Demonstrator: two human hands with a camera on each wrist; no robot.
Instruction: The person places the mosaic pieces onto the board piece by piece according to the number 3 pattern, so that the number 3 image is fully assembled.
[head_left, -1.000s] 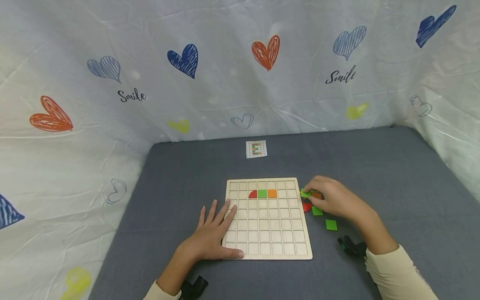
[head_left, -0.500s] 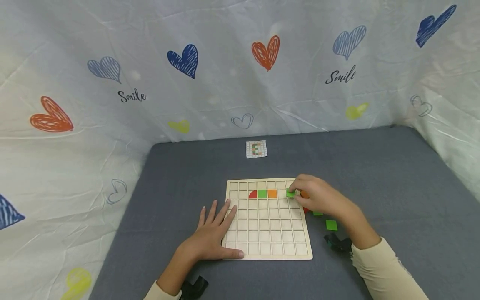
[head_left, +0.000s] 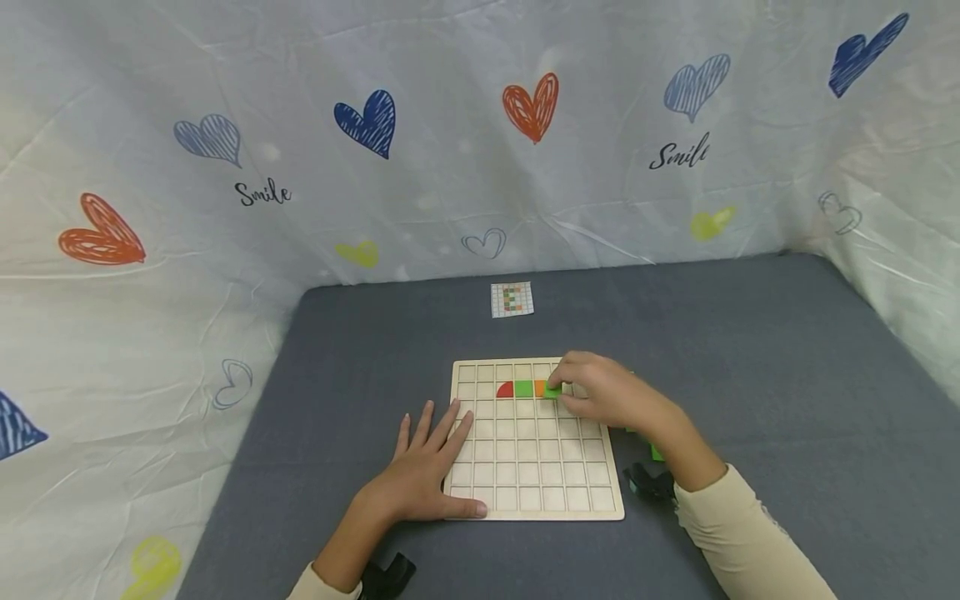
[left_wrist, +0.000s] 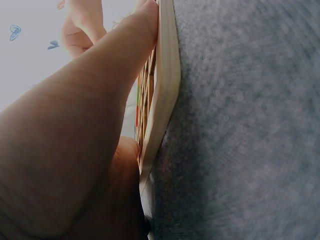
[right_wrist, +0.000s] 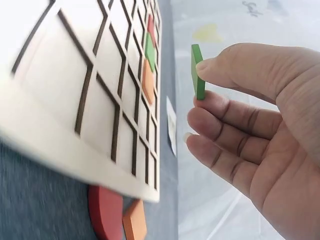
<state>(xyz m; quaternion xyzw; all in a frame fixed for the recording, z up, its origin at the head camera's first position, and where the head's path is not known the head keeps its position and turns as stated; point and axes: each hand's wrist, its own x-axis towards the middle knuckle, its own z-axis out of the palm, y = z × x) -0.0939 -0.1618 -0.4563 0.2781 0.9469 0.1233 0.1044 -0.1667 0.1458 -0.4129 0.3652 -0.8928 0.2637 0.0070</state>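
Observation:
A pale wooden board (head_left: 517,458) with a grid of square cells lies on the grey cloth. My left hand (head_left: 420,483) rests across its left edge, fingers spread and thumb at the lower corner. Between thumb and fingers, my right hand (head_left: 611,396) pinches a green square tile (right_wrist: 201,87). The right wrist view shows this tile held up above the board. Below it, one row of the grid holds a red quarter-round tile (head_left: 506,390), a green tile (head_left: 523,389) and an orange tile (head_left: 539,388), side by side. The orange one is partly covered in the head view.
Behind the board lies a small card (head_left: 512,300) printed with a coloured grid pattern. Beside the board's right edge are a red piece (right_wrist: 106,212), an orange piece (right_wrist: 136,220) and a green tile (head_left: 656,452), partly hidden by the right arm. A heart-printed curtain (head_left: 442,192) hangs behind.
My right hand has carried the green tile left from the loose pieces beside the board to above the row of tiles. My left hand has stayed put.

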